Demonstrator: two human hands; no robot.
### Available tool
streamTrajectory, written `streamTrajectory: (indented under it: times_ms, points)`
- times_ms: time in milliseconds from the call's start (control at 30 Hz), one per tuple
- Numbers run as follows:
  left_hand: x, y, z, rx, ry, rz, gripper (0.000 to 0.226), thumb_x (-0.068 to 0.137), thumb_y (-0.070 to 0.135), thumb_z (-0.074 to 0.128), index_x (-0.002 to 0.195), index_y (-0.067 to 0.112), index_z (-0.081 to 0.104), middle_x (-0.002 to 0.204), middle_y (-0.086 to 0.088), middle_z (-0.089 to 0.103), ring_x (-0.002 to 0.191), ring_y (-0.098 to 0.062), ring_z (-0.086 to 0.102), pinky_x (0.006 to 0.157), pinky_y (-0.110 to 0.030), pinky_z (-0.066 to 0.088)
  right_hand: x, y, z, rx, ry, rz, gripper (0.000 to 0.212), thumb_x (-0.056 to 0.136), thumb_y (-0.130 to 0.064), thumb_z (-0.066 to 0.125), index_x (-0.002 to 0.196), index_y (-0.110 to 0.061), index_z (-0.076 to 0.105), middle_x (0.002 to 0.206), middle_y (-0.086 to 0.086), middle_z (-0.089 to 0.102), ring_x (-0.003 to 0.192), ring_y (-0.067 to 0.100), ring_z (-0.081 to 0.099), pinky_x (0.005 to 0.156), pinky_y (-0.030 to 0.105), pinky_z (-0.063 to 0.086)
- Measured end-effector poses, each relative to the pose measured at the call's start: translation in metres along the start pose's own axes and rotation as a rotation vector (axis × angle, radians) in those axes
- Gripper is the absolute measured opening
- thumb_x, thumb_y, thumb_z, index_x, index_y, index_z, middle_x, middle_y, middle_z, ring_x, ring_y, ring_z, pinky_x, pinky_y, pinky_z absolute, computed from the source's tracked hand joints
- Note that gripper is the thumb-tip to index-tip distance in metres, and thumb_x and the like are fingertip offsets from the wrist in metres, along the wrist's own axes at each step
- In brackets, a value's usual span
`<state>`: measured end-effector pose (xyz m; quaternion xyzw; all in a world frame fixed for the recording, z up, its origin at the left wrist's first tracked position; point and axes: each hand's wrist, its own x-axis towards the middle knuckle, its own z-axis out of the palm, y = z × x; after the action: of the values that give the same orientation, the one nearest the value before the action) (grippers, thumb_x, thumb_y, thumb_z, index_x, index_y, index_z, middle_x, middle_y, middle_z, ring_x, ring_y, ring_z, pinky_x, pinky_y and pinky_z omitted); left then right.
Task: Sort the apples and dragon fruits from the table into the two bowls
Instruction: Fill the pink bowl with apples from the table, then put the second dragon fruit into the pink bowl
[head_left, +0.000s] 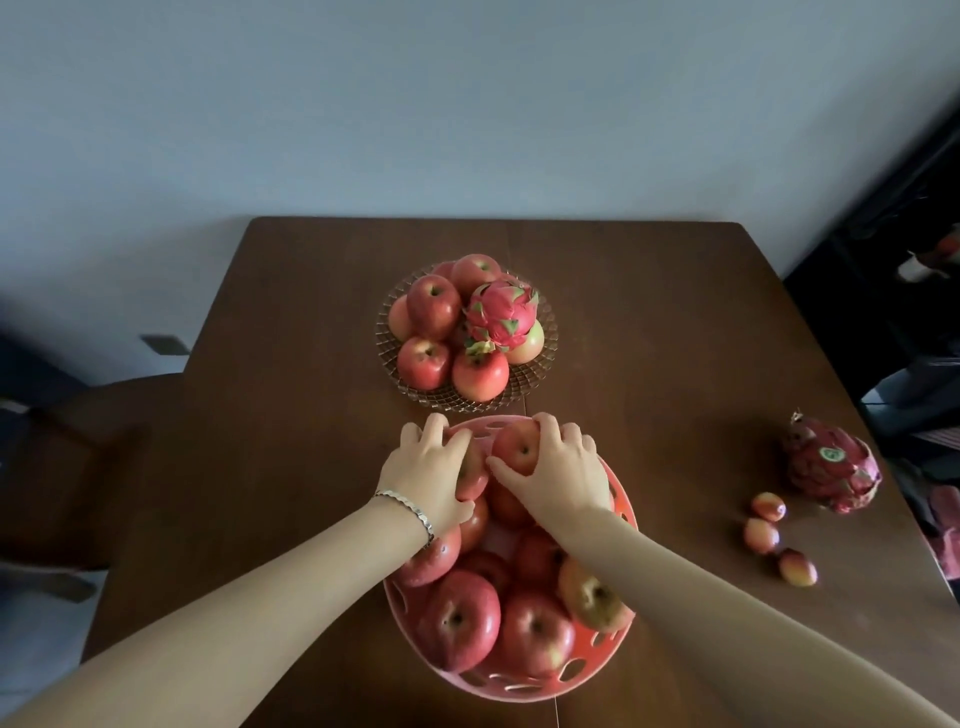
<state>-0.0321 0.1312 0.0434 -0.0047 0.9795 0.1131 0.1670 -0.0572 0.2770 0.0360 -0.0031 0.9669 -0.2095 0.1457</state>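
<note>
A red perforated bowl (592, 683) near the table's front holds several red apples. My left hand (428, 470) grips one apple (474, 475) at the bowl's far left. My right hand (563, 470) grips another apple (517, 447) at the far rim. Beyond it, a glass bowl (543, 371) holds several apples with a pink dragon fruit (504, 314) on top. A second dragon fruit (828, 467) lies on the table at the right.
Three small red fruits (768, 535) lie on the brown table (260, 415) right of the red bowl. A chair (78, 452) stands at the left. Dark furniture (904, 270) fills the right edge, and a wall rises behind the table.
</note>
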Motion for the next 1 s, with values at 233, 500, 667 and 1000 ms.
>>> streamTrajectory:
  times_ms: [233, 500, 667, 1000]
  points:
    - [0.002, -0.001, 0.000, -0.037, -0.032, -0.017, 0.067, 0.074, 0.038, 0.065, 0.134, 0.027, 0.035, 0.131, 0.001, 0.030, 0.113, -0.025, 0.034, 0.077, -0.031, 0.050, 0.008, -0.009, -0.009, -0.342, -0.160, -0.094, 0.072, 0.086, -0.049, 0.052, 0.136, -0.003, 0.030, 0.135, 0.016, 0.039, 0.124, 0.034, 0.037, 0.099, 0.040, 0.036]
    - [0.003, 0.007, -0.002, 0.054, -0.060, -0.034, 0.072, 0.078, 0.042, 0.065, 0.138, 0.029, 0.029, 0.129, -0.001, 0.031, 0.111, -0.027, 0.036, 0.077, -0.033, 0.050, 0.003, 0.008, -0.003, -0.297, -0.089, -0.140, 0.069, 0.087, -0.055, 0.050, 0.134, -0.007, 0.035, 0.135, 0.010, 0.048, 0.125, 0.028, 0.040, 0.101, 0.036, 0.033]
    - [0.007, 0.026, -0.012, 0.249, -0.139, -0.049, 0.068, 0.082, 0.040, 0.063, 0.137, 0.023, 0.029, 0.134, -0.006, 0.037, 0.118, -0.030, 0.041, 0.088, -0.035, 0.042, -0.006, 0.024, -0.012, -0.141, -0.194, -0.116, 0.079, 0.086, -0.049, 0.056, 0.143, -0.007, 0.022, 0.140, 0.011, 0.044, 0.134, 0.029, 0.031, 0.108, 0.038, 0.029]
    - [0.014, 0.107, -0.026, -0.239, -0.035, 0.161, 0.015, 0.085, 0.027, 0.056, 0.097, 0.021, 0.062, 0.086, 0.006, 0.059, 0.094, -0.018, 0.061, 0.082, -0.033, 0.050, 0.000, 0.152, -0.113, 0.029, 0.062, 0.004, 0.034, 0.089, -0.030, 0.058, 0.121, -0.018, 0.059, 0.120, 0.001, 0.059, 0.104, 0.017, 0.059, 0.085, 0.028, 0.048]
